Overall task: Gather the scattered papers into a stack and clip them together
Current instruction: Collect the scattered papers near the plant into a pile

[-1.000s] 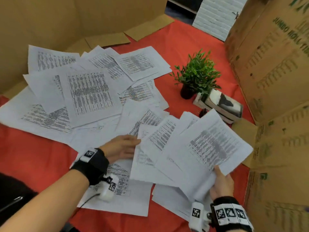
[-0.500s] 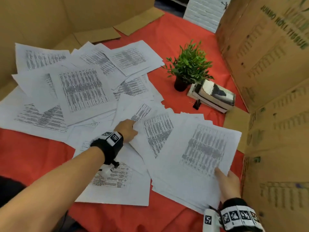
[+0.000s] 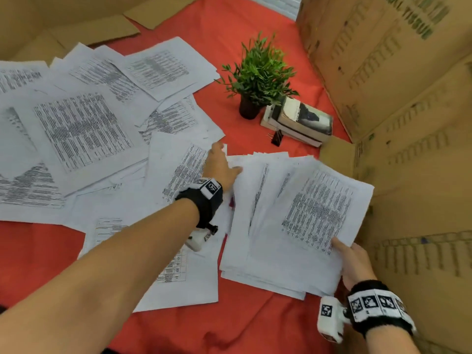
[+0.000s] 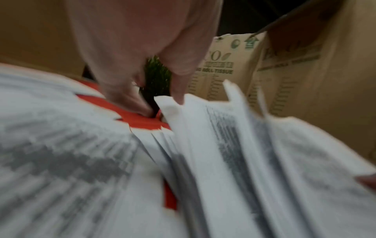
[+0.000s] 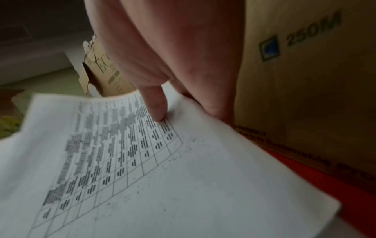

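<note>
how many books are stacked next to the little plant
3, as far as shows: books piled beside the plant, one on top, two under it. More could be hidden beneath.

The person's left hand [image 3: 220,166] has moved away from the loose white printed sheets in the middle of the red cloth and now reaches to the far left corner of the gathered pile of white printed papers [image 3: 293,221]. This pile, fanned out wide a second ago, is now closer together. The right hand [image 3: 353,261] has come lower, with its thumb on the top sheet.
</note>
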Tool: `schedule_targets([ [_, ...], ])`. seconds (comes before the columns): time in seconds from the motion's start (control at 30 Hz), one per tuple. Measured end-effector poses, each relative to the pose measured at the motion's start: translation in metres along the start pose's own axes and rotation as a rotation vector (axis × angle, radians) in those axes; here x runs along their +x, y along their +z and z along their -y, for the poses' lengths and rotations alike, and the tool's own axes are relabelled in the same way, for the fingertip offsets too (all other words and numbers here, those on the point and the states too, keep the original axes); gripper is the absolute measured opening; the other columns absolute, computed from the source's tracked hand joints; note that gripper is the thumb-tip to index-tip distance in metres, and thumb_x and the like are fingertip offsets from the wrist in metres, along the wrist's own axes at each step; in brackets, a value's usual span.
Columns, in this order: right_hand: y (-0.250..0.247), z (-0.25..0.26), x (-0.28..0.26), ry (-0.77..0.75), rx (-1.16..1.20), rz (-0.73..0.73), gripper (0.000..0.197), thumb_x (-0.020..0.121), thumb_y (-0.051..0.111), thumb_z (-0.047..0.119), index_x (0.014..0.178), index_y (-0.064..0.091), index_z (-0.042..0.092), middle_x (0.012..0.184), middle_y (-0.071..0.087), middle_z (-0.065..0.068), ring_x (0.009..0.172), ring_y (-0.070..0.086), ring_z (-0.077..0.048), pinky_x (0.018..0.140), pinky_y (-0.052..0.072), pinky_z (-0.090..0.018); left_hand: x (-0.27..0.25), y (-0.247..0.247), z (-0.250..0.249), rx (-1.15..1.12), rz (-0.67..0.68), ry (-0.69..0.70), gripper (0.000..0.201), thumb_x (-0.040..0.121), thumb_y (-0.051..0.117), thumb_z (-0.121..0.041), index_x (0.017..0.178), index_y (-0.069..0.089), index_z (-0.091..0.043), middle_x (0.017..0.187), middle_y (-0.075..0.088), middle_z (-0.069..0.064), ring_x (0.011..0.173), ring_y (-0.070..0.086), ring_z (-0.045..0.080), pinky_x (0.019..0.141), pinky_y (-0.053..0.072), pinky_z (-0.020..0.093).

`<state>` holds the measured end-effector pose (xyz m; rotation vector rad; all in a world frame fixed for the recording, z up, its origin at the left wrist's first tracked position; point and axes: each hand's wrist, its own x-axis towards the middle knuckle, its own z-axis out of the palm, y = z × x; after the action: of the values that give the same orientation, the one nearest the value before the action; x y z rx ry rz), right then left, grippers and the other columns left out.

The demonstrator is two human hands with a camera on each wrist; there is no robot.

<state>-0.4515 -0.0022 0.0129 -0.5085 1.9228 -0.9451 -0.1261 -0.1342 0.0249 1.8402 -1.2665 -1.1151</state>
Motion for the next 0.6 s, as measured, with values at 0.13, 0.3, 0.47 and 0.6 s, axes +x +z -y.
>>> schedule_targets([
  [0.13, 0.016, 0.000, 0.021, 0.011, -0.153, 0.038, 0.041, 0.089, 0.068, 0.006, 0.127, 0.056, -0.005, 0.119, 0.065, -0.023, 0.102, 0.064, -0.033, 0.088, 0.053, -0.041, -0.021, 0.033, 0.029, 0.201, 0.063, -0.280, 0.080, 0.086, 0.067, -0.043, 0.140, 0.033, 0.004, 0.144, 0.042, 0.020, 0.131, 0.045, 0.033, 0.104, 0.041, 0.040],
  [0.3, 0.033, 0.015, 0.044, -0.036, -0.313, 0.094, 0.056, 0.090, 0.070, 0.027, 0.132, 0.052, -0.004, 0.128, 0.060, -0.018, 0.101, 0.056, -0.024, 0.085, 0.043, -0.030, -0.045, 0.063, 0.031, 0.281, 0.156, -0.214, 0.076, 0.082, 0.071, -0.042, 0.136, 0.038, 0.000, 0.139, 0.037, 0.017, 0.125, 0.045, 0.032, 0.102, 0.041, 0.040],
  [0.47, 0.057, 0.040, 0.043, -0.064, -0.299, 0.229, 0.032, 0.091, 0.069, 0.022, 0.113, 0.060, 0.001, 0.106, 0.061, -0.008, 0.074, 0.055, -0.014, 0.054, 0.043, -0.012, -0.046, 0.079, 0.012, 0.079, 0.080, -0.387, 0.091, 0.074, 0.083, -0.027, 0.142, 0.028, 0.000, 0.142, 0.034, 0.017, 0.127, 0.045, 0.032, 0.100, 0.042, 0.036],
  [0.6, 0.067, 0.038, 0.047, 0.050, -0.205, 0.323, 0.024, 0.089, 0.070, 0.013, 0.110, 0.065, 0.003, 0.103, 0.072, -0.012, 0.070, 0.071, -0.013, 0.058, 0.053, -0.023, -0.045, 0.089, 0.005, 0.049, 0.190, -0.375, 0.064, 0.080, 0.076, -0.014, 0.135, 0.044, -0.008, 0.128, 0.059, 0.013, 0.116, 0.058, 0.032, 0.092, 0.049, 0.034],
])
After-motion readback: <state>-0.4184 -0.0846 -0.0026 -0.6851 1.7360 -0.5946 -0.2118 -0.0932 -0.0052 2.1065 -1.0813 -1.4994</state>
